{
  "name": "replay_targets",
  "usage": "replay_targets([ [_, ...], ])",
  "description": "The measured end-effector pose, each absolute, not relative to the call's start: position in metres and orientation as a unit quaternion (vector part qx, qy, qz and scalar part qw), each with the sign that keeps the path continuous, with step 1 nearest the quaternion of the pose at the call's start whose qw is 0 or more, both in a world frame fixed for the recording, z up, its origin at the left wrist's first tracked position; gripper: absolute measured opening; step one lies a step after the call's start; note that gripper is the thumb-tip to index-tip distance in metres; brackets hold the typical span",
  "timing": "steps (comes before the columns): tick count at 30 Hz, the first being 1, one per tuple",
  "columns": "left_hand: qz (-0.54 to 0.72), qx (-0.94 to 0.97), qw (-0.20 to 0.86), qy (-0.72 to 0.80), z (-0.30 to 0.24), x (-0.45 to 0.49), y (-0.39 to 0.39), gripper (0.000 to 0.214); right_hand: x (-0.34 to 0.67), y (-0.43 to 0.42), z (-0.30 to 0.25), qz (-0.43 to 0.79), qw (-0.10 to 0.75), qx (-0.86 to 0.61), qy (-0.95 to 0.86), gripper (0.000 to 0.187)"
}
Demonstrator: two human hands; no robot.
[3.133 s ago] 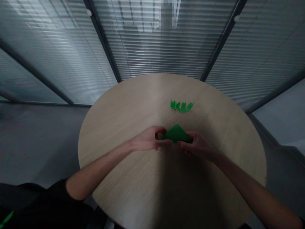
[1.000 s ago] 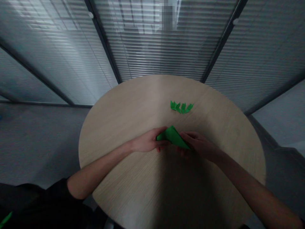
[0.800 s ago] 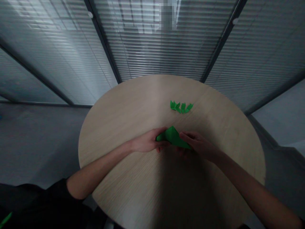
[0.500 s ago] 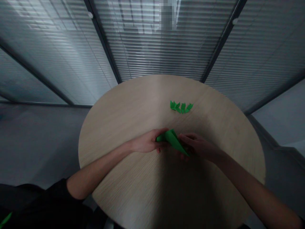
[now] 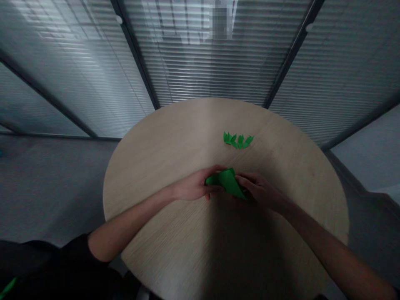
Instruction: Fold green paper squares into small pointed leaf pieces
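Note:
A sheet of green paper, bent and partly folded, is held between my two hands over the round table. My left hand is closed on its left end, thumb on the near side and fingers along the far side. On the right edge, my right hand pinches the paper between thumb and fingers; some of its fingertips are hidden in shadow behind the sheet. Beyond the hands, several small folded green paper pieces lie in a row on the tabletop.
The round wooden table has a curved edge all around. Behind it stand glass partitions with blinds and dark frames. A dark shadow falls across the near part of the tabletop. A bit of green shows at the lower left corner.
The green paper has opened out wider at its right part, showing a broader face. My right hand's fingers have shifted slightly along its edge; my left hand stays nearly still.

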State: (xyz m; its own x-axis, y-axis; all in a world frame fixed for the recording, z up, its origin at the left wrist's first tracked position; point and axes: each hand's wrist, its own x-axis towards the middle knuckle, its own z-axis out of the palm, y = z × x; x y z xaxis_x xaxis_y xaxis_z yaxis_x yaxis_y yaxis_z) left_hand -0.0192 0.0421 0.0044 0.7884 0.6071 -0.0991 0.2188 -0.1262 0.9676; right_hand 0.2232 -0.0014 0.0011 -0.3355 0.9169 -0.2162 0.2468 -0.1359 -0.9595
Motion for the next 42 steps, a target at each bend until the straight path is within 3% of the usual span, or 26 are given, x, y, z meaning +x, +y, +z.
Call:
replay_targets([
  [3,0.181,0.752,0.565,0.287,0.004,-0.019,0.042,0.068,0.223,0.0,0.0,0.459,0.322,-0.507,-0.655,0.027],
  [10,0.235,0.829,0.419,0.287,0.003,-0.018,0.038,0.067,0.219,-0.002,-0.009,0.429,0.369,-0.537,-0.625,0.02],
  [13,0.253,0.842,0.381,0.287,0.0,-0.018,0.039,0.068,0.218,-0.003,-0.012,0.402,0.369,-0.556,-0.627,0.025],
  [20,0.332,0.88,0.173,0.292,0.001,-0.017,0.035,0.065,0.215,-0.005,-0.007,0.296,0.332,-0.588,-0.676,0.02],
  [26,0.24,0.931,0.131,0.243,0.006,-0.016,0.031,0.047,0.211,-0.006,-0.006,0.263,0.331,-0.594,-0.684,0.02],
  [32,0.248,0.94,0.072,0.224,0.001,-0.018,0.036,0.036,0.212,-0.006,-0.005,0.232,0.342,-0.597,-0.688,0.018],
  [42,0.199,0.932,0.156,0.261,-0.009,-0.023,0.047,0.023,0.221,-0.001,-0.01,0.274,0.3,-0.606,-0.684,0.017],
])
